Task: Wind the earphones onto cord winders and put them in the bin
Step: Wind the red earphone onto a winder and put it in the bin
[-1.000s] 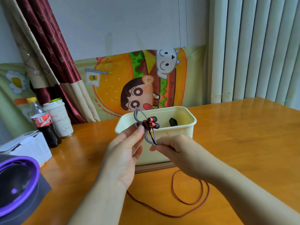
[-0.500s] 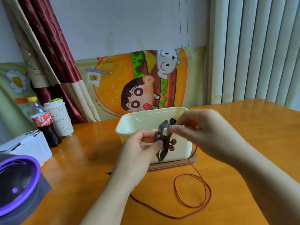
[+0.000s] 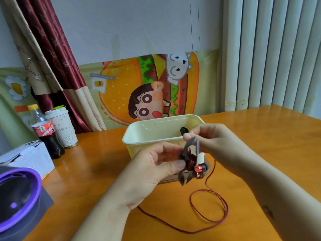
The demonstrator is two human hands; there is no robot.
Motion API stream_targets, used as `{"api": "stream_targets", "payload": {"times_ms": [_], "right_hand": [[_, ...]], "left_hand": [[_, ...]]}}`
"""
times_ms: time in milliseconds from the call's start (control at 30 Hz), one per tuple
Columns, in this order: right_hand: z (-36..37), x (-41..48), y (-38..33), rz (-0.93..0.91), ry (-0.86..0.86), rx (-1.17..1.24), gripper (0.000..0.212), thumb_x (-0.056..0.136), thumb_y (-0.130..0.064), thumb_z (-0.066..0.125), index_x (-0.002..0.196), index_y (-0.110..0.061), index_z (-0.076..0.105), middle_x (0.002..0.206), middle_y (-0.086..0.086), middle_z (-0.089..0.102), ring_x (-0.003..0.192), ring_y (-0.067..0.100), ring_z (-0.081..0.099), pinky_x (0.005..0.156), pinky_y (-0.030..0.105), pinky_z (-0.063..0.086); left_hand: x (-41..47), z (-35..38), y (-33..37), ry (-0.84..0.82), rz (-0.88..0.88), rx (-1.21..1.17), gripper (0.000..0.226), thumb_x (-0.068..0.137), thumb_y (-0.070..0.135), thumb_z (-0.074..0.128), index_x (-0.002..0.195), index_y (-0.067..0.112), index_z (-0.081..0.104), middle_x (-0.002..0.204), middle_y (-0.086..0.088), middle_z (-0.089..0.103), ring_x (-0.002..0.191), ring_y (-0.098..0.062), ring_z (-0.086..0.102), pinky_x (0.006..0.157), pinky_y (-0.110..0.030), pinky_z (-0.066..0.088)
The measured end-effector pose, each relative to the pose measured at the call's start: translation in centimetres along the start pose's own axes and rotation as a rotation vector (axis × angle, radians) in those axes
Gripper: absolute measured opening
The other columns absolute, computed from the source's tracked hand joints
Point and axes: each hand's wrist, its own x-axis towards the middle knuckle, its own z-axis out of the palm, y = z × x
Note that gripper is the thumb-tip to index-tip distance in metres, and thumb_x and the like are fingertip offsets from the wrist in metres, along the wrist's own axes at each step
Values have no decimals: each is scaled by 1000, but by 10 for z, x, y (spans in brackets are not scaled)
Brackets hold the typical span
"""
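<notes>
The left hand (image 3: 152, 164) pinches the cord winder (image 3: 189, 145) at its middle; the right hand (image 3: 213, 141) fingers (image 3: 187, 136) pinch its top arm. The earphones (image 3: 199, 169) sit just right of the left thumb, mid-frame.

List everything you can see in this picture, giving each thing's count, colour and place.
cord winder: one, grey, between both hands
earphones: one pair, red, buds at the winder, cord looped on the table
bin: one, cream, behind the hands
dark item: one, black, inside the bin
bottle: one, yellow-capped, far left
cup: one, white, beside the bottle
box: one, white, left edge
purple-rimmed object: one, bottom left corner
table: one, orange-brown, under everything
left hand: one, grips the winder
right hand: one, pinches the winder's top prong
</notes>
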Motion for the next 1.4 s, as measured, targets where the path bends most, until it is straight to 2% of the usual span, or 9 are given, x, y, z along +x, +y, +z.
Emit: {"api": "stream_targets", "payload": {"times_ms": [67, 133, 333, 567, 800, 933, 1067, 1267, 1400], "right_hand": [[15, 0, 6, 55, -86, 159, 25, 88, -21, 63, 87, 3, 67, 83, 16, 69, 81, 29, 65, 79, 37, 55], [30, -3, 9, 101, -100, 235, 18, 92, -14, 57, 86, 0, 67, 74, 4, 66, 69, 13, 59, 67, 24, 52], [40, -5, 5, 34, -80, -127, 42, 98, -36, 44, 77, -4, 60, 63, -2, 50, 59, 8, 46, 58, 23, 43], [36, -13, -13, -42, -237, -427, 25, 99, -27, 45, 106, -15, 67, 81, 7, 64, 67, 20, 53, 56, 25, 41], [29, -17, -24, 30, -318, -568, 29, 100, -30, 43, 110, -17, 68, 92, 1, 68, 82, 14, 62, 73, 25, 50], [23, -19, -24, 74, -358, -620, 28, 99, -31, 45, 108, -17, 67, 88, -1, 66, 78, 13, 62, 68, 25, 51], [19, -16, -25, 158, -426, -508, 29, 100, -31, 44, 107, -14, 67, 63, -8, 54, 54, 3, 50, 54, 15, 44], [13, -12, -22, 297, -544, -125, 38, 102, -34, 36, 102, -11, 66, 54, -3, 48, 50, 8, 45, 59, 19, 46], [14, -11, -22, 224, -502, -174, 37, 100, -36, 38, 92, -14, 67, 54, -6, 47, 51, 6, 44, 58, 20, 46]], "left_hand": [[2, 0, -2, 43, 12, -167, 24, 67, 18, 79, 91, 18, 77, 101, -5, 75, 99, -17, 69, 85, -27, 56], [6, -1, -4, 147, 12, -334, 33, 67, 16, 80, 100, 15, 74, 108, -10, 73, 103, -20, 68, 88, -26, 55], [11, -2, -6, 389, 21, -536, 37, 72, 13, 63, 109, 9, 67, 103, -13, 74, 88, -19, 72, 77, -24, 59], [10, -3, -10, 552, 18, -401, 17, 91, 11, 58, 102, 18, 68, 95, -4, 75, 88, -15, 71, 75, -27, 51], [11, 4, -17, 584, -8, -288, 15, 93, 14, 60, 105, 17, 68, 97, -5, 76, 89, -15, 71, 71, -27, 52], [10, 8, -20, 567, 13, -192, 14, 93, 15, 60, 104, 19, 66, 96, -4, 75, 93, -18, 71, 75, -30, 53], [10, 10, -21, 558, 35, -176, 13, 93, 13, 59, 104, 17, 65, 95, -5, 75, 92, -20, 72, 76, -32, 55], [11, 8, -28, 654, 102, -7, 14, 90, 15, 65, 101, 23, 62, 100, 0, 72, 95, -18, 71, 81, -34, 57], [8, 10, -28, 608, 132, 332, 15, 89, 19, 67, 96, 30, 60, 93, 13, 71, 86, 1, 68, 64, -7, 49]]}}
